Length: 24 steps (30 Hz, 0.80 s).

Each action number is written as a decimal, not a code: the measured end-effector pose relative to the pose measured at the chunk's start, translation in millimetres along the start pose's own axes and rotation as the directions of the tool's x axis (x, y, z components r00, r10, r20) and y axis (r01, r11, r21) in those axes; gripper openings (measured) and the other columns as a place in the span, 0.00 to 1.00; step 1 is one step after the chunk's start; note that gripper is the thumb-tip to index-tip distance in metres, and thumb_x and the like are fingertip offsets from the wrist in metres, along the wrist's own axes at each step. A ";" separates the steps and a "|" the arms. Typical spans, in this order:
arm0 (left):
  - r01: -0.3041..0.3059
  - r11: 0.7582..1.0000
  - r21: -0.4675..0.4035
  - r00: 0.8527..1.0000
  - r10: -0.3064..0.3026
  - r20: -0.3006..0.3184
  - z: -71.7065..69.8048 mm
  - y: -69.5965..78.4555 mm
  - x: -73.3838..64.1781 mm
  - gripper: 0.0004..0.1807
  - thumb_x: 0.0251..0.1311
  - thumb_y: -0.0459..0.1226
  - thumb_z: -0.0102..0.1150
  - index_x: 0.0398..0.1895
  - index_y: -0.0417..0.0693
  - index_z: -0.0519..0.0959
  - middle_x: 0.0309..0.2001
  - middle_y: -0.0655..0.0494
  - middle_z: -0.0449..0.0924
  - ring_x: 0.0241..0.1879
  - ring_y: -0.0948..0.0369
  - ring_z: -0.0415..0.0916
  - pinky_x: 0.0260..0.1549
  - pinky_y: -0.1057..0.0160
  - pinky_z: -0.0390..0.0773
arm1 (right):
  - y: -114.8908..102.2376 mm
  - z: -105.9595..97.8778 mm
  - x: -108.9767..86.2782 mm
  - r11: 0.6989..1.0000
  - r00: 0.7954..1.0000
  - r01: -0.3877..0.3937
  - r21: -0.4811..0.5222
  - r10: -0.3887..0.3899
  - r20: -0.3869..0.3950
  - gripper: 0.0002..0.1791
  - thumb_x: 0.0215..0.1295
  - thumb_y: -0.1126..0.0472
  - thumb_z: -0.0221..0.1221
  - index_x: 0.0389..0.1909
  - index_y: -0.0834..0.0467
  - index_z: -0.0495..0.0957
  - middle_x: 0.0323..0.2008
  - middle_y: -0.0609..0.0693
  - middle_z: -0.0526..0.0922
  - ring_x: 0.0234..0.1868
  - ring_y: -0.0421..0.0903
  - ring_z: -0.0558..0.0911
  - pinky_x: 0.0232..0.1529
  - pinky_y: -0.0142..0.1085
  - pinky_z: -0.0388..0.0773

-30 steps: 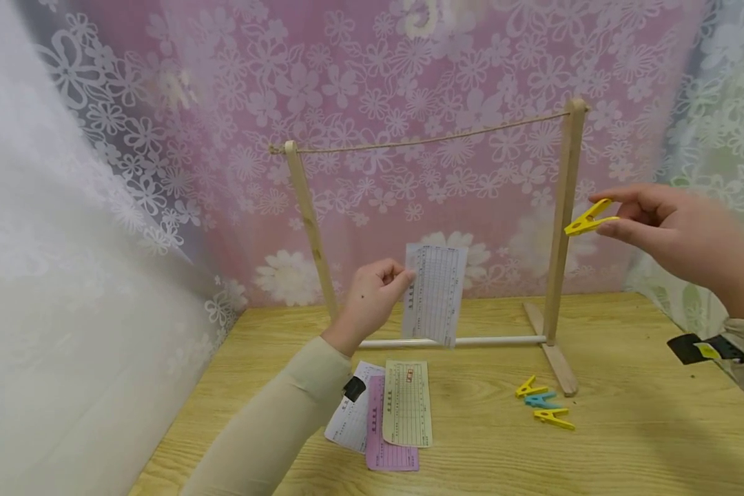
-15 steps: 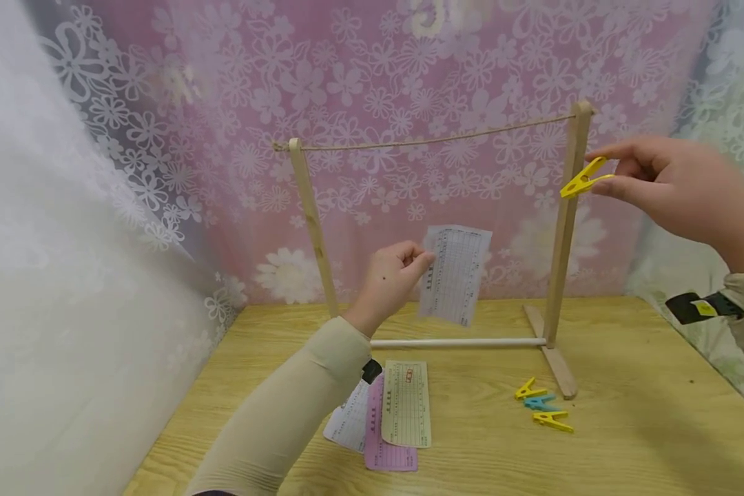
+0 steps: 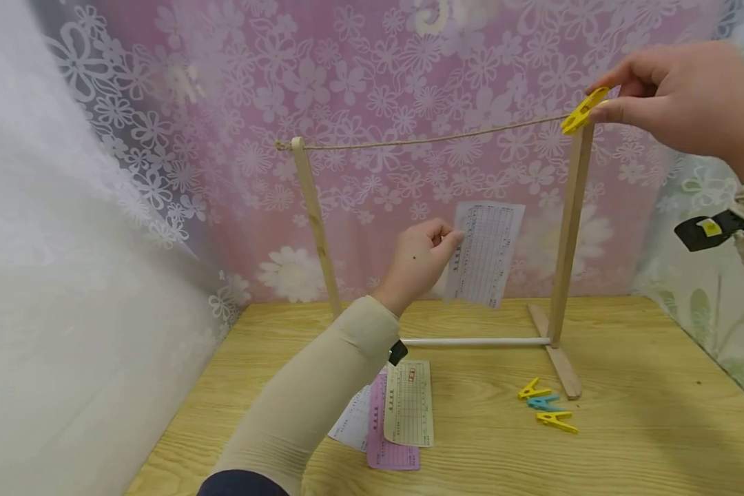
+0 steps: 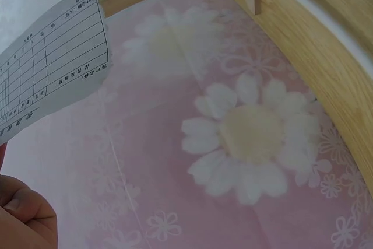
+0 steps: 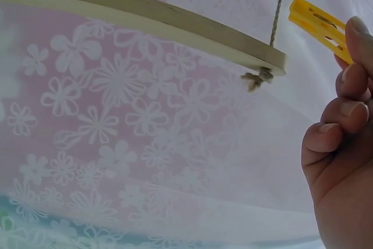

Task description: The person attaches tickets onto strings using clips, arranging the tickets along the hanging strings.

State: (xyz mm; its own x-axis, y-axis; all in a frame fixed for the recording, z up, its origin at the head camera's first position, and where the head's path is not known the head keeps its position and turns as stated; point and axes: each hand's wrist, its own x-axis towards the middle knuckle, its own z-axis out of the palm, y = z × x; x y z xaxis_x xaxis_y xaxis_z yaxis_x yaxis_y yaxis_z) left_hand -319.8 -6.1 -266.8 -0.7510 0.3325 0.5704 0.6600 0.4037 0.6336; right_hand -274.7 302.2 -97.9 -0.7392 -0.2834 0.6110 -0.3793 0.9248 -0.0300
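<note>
My left hand [image 3: 418, 258] pinches the left edge of a white printed form [image 3: 486, 255], which hangs upright in the air below the rope. In the left wrist view the form [image 4: 55, 56] shows ruled lines, and only part of the hand [image 4: 26, 214] appears. Between thumb and forefinger my right hand [image 3: 688, 103] holds a yellow clothespin [image 3: 585, 110] at the top of the right wooden post [image 3: 572, 234]. The right wrist view shows this clothespin [image 5: 320, 24] apart from the rope [image 5: 278, 10] and the post's knotted end. The rope [image 3: 434, 140] runs between both posts.
A pink form [image 3: 392, 455] and a yellow form [image 3: 409, 406] overlap a white form [image 3: 352, 424] on the table [image 3: 483, 455]. Two yellow clothespins and a blue clothespin [image 3: 542, 403] lie by the stand's right foot [image 3: 563, 372]. A white rod [image 3: 477, 342] joins the stand's base.
My right hand has risen with the yellow clothespin from mid-post to the post's top. My left hand has carried the white form up and to the right.
</note>
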 end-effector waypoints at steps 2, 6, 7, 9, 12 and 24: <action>-0.001 1.000 0.006 1.000 0.001 -0.007 1.0 2.3 4.6 0.14 0.74 0.47 0.57 0.30 0.51 0.77 0.21 0.57 0.66 0.20 0.63 0.61 0.23 0.67 0.63 | -2.3 -3.6 7.9 1.000 1.000 0.009 -0.012 -0.009 0.009 0.17 0.73 0.56 0.61 0.50 0.67 0.78 0.27 0.57 0.75 0.24 0.51 0.63 0.18 0.35 0.61; 0.005 1.000 0.015 1.000 -0.004 -0.019 4.5 6.2 14.7 0.15 0.74 0.47 0.57 0.29 0.51 0.76 0.21 0.57 0.67 0.20 0.62 0.62 0.23 0.68 0.64 | -7.7 -7.3 21.0 1.000 0.999 0.002 -0.007 -0.002 0.033 0.15 0.75 0.57 0.59 0.47 0.67 0.79 0.34 0.61 0.80 0.26 0.52 0.64 0.19 0.36 0.63; 0.012 1.000 0.021 1.000 -0.011 -0.020 5.7 7.3 17.5 0.15 0.74 0.47 0.56 0.29 0.51 0.75 0.21 0.57 0.67 0.20 0.63 0.62 0.23 0.68 0.64 | -9.0 -7.6 23.9 1.000 0.999 -0.001 -0.005 0.002 0.038 0.15 0.75 0.56 0.59 0.47 0.66 0.79 0.36 0.62 0.81 0.27 0.53 0.64 0.19 0.36 0.63; 0.022 0.999 0.030 1.000 -0.022 -0.022 8.3 10.0 23.1 0.15 0.74 0.48 0.56 0.30 0.52 0.75 0.22 0.58 0.68 0.21 0.63 0.63 0.23 0.68 0.64 | -11.3 -7.8 28.8 1.000 0.998 -0.018 0.010 0.017 0.054 0.15 0.76 0.56 0.57 0.47 0.66 0.80 0.38 0.62 0.81 0.28 0.53 0.65 0.19 0.35 0.64; 0.031 0.999 0.033 0.999 -0.030 -0.024 12.6 15.2 31.2 0.15 0.75 0.48 0.55 0.31 0.52 0.75 0.22 0.58 0.68 0.21 0.62 0.63 0.24 0.68 0.64 | -12.7 -7.6 34.8 0.999 0.997 -0.039 0.030 0.037 0.073 0.16 0.77 0.54 0.57 0.48 0.65 0.81 0.41 0.62 0.82 0.31 0.53 0.65 0.21 0.35 0.65; 0.078 0.994 0.081 0.993 -0.070 -0.092 25.9 39.8 59.9 0.15 0.75 0.49 0.53 0.31 0.54 0.75 0.22 0.59 0.69 0.21 0.63 0.65 0.23 0.68 0.64 | -8.5 0.3 50.3 0.998 0.982 -0.065 0.019 0.061 0.180 0.16 0.77 0.54 0.55 0.48 0.63 0.82 0.42 0.62 0.81 0.39 0.55 0.70 0.33 0.41 0.69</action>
State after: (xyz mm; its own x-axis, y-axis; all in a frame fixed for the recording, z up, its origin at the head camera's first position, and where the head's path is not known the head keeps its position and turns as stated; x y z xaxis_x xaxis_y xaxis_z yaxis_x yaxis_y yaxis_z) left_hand -339.0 52.0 -220.9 -0.7904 0.2239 0.5701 0.5960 0.4961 0.6314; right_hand -308.8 279.9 -67.2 -0.8490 -0.2677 0.4556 -0.3408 0.9363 -0.0849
